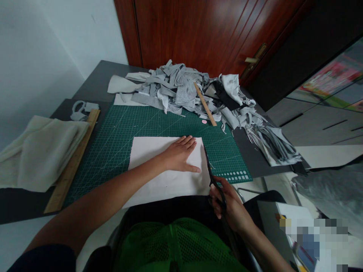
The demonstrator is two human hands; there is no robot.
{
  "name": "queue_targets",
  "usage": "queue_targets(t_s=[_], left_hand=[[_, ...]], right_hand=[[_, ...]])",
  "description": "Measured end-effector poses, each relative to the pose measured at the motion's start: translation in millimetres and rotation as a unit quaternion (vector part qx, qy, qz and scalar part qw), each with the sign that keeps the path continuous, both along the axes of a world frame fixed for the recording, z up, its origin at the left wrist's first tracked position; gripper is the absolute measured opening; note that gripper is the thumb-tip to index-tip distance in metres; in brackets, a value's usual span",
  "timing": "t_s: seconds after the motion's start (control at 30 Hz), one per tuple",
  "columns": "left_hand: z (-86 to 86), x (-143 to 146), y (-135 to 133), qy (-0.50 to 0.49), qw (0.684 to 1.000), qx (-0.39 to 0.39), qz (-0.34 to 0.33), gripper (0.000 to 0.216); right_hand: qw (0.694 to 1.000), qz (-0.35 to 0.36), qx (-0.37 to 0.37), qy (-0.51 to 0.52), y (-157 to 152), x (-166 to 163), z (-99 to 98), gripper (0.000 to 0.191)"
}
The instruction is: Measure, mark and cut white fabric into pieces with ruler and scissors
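Observation:
A white rectangular piece of fabric (153, 162) lies flat on the green cutting mat (113, 143), its near edge reaching over the table's front edge. My left hand (181, 154) presses on it near the right side, palm down, with the thumb spread from the fingers. In my right hand (227, 200) is a pair of black scissors (210, 170). Their handles are inside my fingers, and the blades run along the fabric's right edge, pointing away from me. Whether the blades are parted cannot be made out.
A heap of grey and white fabric scraps (181, 87) covers the table's back, with a short wooden ruler (204, 104) on it. Folded cream cloth (51, 147) and a long wooden ruler (73, 162) lie left. A white box (292, 215) stands low at right.

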State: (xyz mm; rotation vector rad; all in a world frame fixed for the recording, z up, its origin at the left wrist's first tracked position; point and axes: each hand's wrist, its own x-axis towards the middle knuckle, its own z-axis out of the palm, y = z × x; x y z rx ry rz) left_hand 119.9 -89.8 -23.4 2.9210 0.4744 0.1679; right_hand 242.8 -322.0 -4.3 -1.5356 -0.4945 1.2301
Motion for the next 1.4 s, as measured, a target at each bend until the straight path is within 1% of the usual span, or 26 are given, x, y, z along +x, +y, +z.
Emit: queue_targets(t_s=[0.13,0.37,0.63,0.73,0.83,1.03,1.23,1.4], left_hand=[[0.3,0,0,0.004,1.000,0.000,-0.002,0.123],[1.7,0,0,0.005,1.000,-0.003,-0.001,0.125],[-1.4,0,1,-0.009,1.000,-0.004,-0.006,0.123],[-0.7,0,2,-0.007,1.000,-0.008,-0.007,0.123],[0.3,0,1,0.000,1.000,-0.009,-0.008,0.124],[0.1,0,1,0.006,1.000,-0.010,-0.005,0.124],[-1.6,0,1,0.000,1.000,-0.016,-0.004,0.124],[-4.8,0,2,-0.009,1.000,-0.019,-0.003,0.125]], right_hand=[[1.000,0.012,0.009,-0.004,-2,1,-2.7,0.055],[1.000,0.018,0.010,-0.019,-3,1,-8.2,0.055],[1.000,0.007,0.003,-0.022,-2,-2,0.0,0.062],[1.000,0.009,0.006,-0.027,-1,-3,0.0,0.063],[1.000,0.013,0.010,-0.027,-1,-2,-0.5,0.062],[1.000,-0.015,-0.008,0.022,4,3,5.8,0.061],[1.000,-0.001,-0.016,0.022,17,9,9.1,0.055],[0.999,-0.019,-0.016,0.023,23,7,8.2,0.053]])
